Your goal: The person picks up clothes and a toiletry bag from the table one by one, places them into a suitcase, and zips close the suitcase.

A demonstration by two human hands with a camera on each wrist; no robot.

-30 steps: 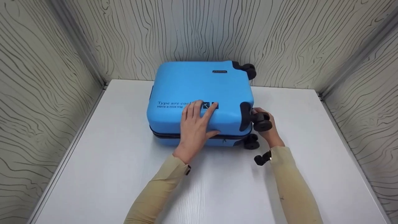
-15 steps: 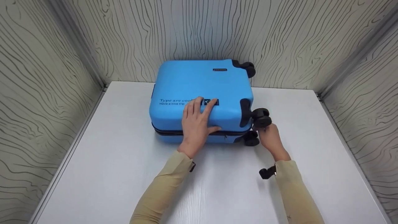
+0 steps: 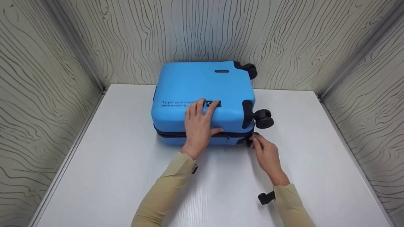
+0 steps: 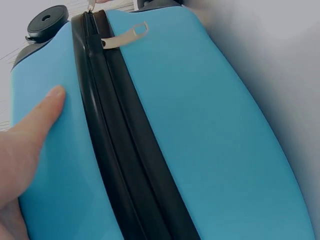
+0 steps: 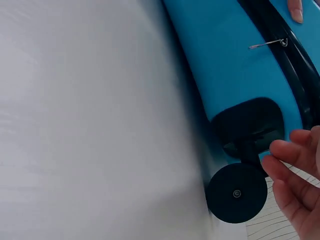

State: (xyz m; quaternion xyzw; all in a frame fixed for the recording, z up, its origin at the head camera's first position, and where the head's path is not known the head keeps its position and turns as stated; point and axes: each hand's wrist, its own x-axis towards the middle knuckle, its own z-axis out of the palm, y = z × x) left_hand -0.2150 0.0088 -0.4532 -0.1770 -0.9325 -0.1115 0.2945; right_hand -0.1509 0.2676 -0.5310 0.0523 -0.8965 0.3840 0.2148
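Note:
A blue hard-shell suitcase (image 3: 202,83) lies flat on the white table, its wheels to the right. My left hand (image 3: 198,130) rests on its front upper edge with fingers spread over the lid and thumb near the black zipper band (image 4: 107,100). At the front right corner, beside the lower wheel (image 5: 236,193), my right hand (image 3: 268,156) pinches a small metal zipper pull (image 4: 91,5). The fingertips partly hide that pull. Another zipper pull (image 4: 125,38) hangs loose from the band on the suitcase's front side.
The upper front wheel (image 3: 264,119) juts out just above my right hand, and a back wheel (image 3: 251,71) sits near the rear wall (image 3: 202,31). White table surface (image 3: 116,176) extends in front and to both sides. Patterned panels enclose the table.
My right hand has come from behind the upper front wheel toward me, around the corner, with the zipper pull at its fingertips. The left hand keeps its place on the suitcase, which has barely shifted.

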